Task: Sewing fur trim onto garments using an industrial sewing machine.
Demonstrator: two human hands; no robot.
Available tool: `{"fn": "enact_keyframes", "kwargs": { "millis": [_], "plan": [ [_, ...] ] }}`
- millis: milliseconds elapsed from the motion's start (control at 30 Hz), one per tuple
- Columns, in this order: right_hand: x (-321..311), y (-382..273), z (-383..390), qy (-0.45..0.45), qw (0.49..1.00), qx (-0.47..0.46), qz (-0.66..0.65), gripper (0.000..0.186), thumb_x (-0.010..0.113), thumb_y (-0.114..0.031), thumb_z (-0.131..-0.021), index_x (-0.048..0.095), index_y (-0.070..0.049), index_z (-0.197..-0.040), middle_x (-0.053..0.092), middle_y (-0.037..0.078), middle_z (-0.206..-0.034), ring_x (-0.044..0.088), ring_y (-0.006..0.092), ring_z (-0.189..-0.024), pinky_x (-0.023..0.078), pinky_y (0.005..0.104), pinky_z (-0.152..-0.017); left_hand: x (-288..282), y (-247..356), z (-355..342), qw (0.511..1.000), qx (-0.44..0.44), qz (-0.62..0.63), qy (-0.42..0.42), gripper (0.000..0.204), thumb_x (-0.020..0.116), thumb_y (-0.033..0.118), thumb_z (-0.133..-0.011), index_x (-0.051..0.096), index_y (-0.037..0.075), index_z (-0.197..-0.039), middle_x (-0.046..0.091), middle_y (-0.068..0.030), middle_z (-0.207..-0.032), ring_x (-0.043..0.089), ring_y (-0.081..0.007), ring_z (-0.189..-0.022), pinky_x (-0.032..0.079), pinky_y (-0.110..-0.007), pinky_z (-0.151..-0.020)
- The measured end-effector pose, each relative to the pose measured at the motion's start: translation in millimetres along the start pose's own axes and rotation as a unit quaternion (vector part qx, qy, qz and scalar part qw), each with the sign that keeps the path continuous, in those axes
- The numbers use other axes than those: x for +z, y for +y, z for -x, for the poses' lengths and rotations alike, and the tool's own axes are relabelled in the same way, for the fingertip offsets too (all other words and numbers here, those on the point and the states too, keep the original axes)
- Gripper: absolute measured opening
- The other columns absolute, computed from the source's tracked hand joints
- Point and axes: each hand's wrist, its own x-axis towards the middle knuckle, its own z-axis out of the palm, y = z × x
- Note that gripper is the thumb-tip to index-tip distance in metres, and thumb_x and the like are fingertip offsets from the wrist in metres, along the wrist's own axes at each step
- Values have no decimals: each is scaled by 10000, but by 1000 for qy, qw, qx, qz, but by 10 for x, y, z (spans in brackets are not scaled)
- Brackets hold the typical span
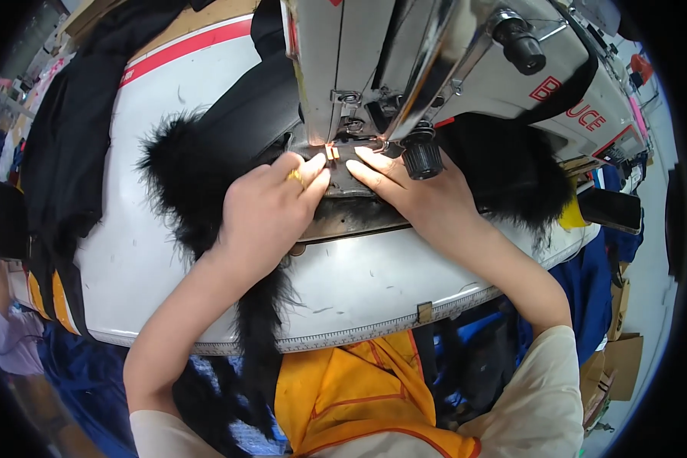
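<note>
A black fur-trimmed garment piece (248, 114) lies under the head of a white sewing machine (324, 69). Its smooth part runs beneath the lit needle area, with shaggy fur on both sides. My left hand (267, 206), with a yellow ring on one finger, is closed on the black material just left of the presser foot (332, 153). To the right of the foot, my right hand (427, 187) presses the material down with its thumb and forefinger stretched out and apart. Some of its other fingers are hidden behind a black knob (422, 156).
The white machine table (359, 271) has a measuring tape (389, 320) along its near edge. Black cloth (65, 153) drapes over the left side. A dark phone-like slab (611, 210) sits at right, above cardboard boxes (622, 366). An orange apron (351, 389) covers my lap.
</note>
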Motion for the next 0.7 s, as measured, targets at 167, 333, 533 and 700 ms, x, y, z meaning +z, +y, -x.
{"fn": "enact_keyframes", "kwargs": {
  "millis": [167, 333, 533, 700],
  "plan": [
    [-39, 4, 42, -34, 999, -1, -21, 433, 543, -113, -770, 611, -158, -1195, 576, -18, -1258, 598, 151, -955, 475, 323, -872, -68, -1, 59, 990, 117, -64, 54, 269, 613, 108, -682, 659, -23, -913, 585, -54, -787, 573, -191, -902, 463, -287, -712],
    [-16, 13, -16, -44, 999, -9, -17, 428, 532, -119, -787, 610, -172, -1203, 565, -2, -1272, 583, 167, -1032, 466, 339, -892, -31, 23, -17, 998, 46, -35, -3, 297, 586, 103, -697, 654, -5, -965, 600, -54, -962, 566, -168, -911, 453, -276, -763],
    [-66, 8, -25, -46, 998, 9, -30, 415, 534, -121, -797, 617, -179, -1200, 583, 0, -1235, 564, 198, -1103, 454, 352, -911, -54, 87, 92, 998, -1, -57, 5, 312, 588, 82, -700, 669, 13, -994, 639, -60, -1035, 611, -146, -947, 473, -250, -677],
    [-18, 127, 69, 17, 999, 4, 44, 166, 603, -123, -713, 661, -117, -869, 608, -7, -1002, 513, 213, -917, 462, 374, -756, 35, -36, 48, 999, 39, -4, 26, 324, 593, 100, -716, 660, 16, -1022, 626, -57, -1019, 611, -154, -936, 479, -260, -777]
  ]
}}
